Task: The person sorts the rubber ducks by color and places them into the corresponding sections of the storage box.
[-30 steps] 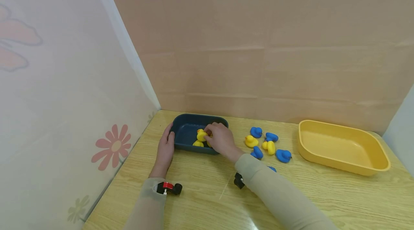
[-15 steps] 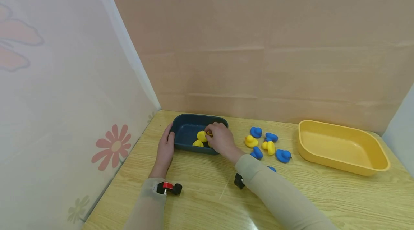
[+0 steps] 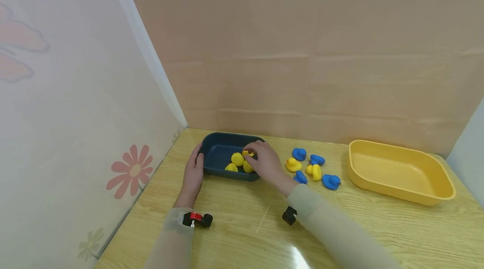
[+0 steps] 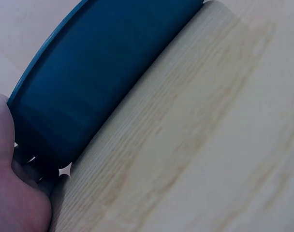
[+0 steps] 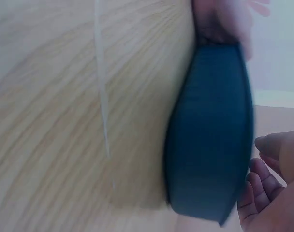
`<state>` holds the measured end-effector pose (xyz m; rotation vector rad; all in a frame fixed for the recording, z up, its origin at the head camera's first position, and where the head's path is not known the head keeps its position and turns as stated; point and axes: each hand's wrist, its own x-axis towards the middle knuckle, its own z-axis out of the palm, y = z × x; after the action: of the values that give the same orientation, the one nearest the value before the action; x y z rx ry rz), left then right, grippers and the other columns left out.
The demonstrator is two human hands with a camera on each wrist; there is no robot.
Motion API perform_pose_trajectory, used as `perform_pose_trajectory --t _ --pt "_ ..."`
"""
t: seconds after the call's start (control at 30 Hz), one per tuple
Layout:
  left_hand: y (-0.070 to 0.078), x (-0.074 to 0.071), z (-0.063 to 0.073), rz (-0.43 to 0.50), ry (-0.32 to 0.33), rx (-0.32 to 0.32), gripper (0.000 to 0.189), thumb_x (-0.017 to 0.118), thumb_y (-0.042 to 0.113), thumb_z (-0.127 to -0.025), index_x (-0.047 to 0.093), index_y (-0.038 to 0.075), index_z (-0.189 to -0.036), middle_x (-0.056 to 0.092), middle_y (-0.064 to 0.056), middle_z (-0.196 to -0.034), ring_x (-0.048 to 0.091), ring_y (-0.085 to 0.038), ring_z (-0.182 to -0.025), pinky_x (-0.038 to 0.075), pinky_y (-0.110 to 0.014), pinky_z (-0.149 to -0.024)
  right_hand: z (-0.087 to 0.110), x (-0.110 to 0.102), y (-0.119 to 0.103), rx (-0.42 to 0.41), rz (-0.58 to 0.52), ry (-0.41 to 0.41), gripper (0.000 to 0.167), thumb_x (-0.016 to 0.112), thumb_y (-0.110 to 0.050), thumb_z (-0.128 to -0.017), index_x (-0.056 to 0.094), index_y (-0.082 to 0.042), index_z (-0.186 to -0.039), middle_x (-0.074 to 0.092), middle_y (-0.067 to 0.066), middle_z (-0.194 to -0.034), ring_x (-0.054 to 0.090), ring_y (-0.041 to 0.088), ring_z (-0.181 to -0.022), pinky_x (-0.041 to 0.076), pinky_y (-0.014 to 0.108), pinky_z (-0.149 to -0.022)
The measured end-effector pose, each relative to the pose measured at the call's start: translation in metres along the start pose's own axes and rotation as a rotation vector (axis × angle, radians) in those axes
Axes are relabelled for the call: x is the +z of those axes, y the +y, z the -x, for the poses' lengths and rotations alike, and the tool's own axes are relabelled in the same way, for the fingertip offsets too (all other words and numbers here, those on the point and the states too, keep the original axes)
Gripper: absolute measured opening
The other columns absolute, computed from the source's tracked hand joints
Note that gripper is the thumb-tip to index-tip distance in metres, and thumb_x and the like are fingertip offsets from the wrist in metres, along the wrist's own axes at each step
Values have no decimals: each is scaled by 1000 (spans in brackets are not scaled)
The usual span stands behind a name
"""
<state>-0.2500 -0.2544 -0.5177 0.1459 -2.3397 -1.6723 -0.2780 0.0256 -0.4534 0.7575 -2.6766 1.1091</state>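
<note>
My left hand point(image 3: 194, 173) grips the left end of a dark blue plastic bin point(image 3: 211, 170), thumb at the near side by the rim. Several yellow rubber ducks point(image 3: 237, 159) lie together in the bin's right half. Over its right end is my right hand point(image 3: 264, 164), its fingertips right by a yellow duck point(image 3: 248, 152) near the far side. In the right wrist view, thumb and fingers of the right hand point(image 5: 270, 181) stand apart with nothing showing between them. The left wrist view shows the bin's outer wall point(image 4: 98, 63) beside the left hand point(image 4: 14, 179).
Right of the bin, several blue rubber ducks point(image 3: 331, 182) lie loose on the wooden table point(image 3: 234, 235) with yellow ones point(image 3: 293, 164) among them. A larger yellow bin point(image 3: 401, 172) stands farther right. Walls close off the back and left.
The yellow duck pinched a second ago now lies in the bin, turned over. My right hand has drawn back slightly rightward, uncovering more ducks. The left hand stays put.
</note>
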Motion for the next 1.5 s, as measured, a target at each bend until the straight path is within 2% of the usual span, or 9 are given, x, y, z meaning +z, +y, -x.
perform_pose_trajectory --t 0.17,0.33,0.47,0.7,0.87,1.07,1.23,1.5 --pt "3 1 -2 11 -10 2 54 39 34 -122 36 23 -174 32 -4 -179 27 -33 -165 26 -60 -131 20 -37 9 5 -9 28 26 79 -18 -106 77 -8 -130 73 8 -121 67 31 -108 58 47 -91" --pt "2 -1 -3 -4 3 8 54 39 35 -122 36 22 -174 32 -5 -179 29 -34 -164 27 -61 -130 46 -68 32 -28 81 77 27 81 -16 -103 78 -9 -129 74 4 -115 65 27 -104 57 44 -88" --pt "-1 -3 -3 -7 9 3 55 39 35 -122 36 22 -174 32 -4 -179 29 -34 -164 27 -61 -130 67 -86 51 -50 157 78 29 83 -12 -101 77 -7 -129 73 6 -111 67 31 -104 59 48 -86" --pt "0 -5 -3 -13 15 9 54 38 34 -122 36 22 -174 32 -6 -179 28 -35 -164 26 -61 -131 91 -108 73 -28 250 87 32 86 -15 -98 79 -9 -129 74 3 -108 66 29 -102 59 48 -81" --pt "1 -5 -3 -12 21 9 53 38 34 -122 37 23 -174 33 -6 -178 28 -34 -164 26 -60 -131 99 -119 81 -29 266 81 36 88 -14 -97 78 -5 -131 73 2 -104 66 28 -99 58 48 -81" --pt "0 -4 -4 -14 24 7 53 39 33 -121 38 24 -174 33 -6 -178 28 -34 -165 25 -60 -131 104 -124 90 5 266 50 40 86 -16 -99 76 -4 -136 75 8 -112 70 33 -104 59 54 -85" --pt "0 -5 -2 -10 27 6 53 40 32 -121 38 24 -174 34 -7 -178 28 -34 -165 26 -60 -131 104 -123 97 28 260 25 45 84 -18 -100 73 -2 -140 75 13 -119 71 36 -106 60 57 -87" --pt "1 -5 1 5 24 -4 54 40 32 -121 37 20 -174 33 -5 -178 27 -34 -165 26 -60 -131 104 -116 107 60 282 28 50 86 -17 -99 69 5 -141 73 20 -120 73 40 -104 62 58 -86"
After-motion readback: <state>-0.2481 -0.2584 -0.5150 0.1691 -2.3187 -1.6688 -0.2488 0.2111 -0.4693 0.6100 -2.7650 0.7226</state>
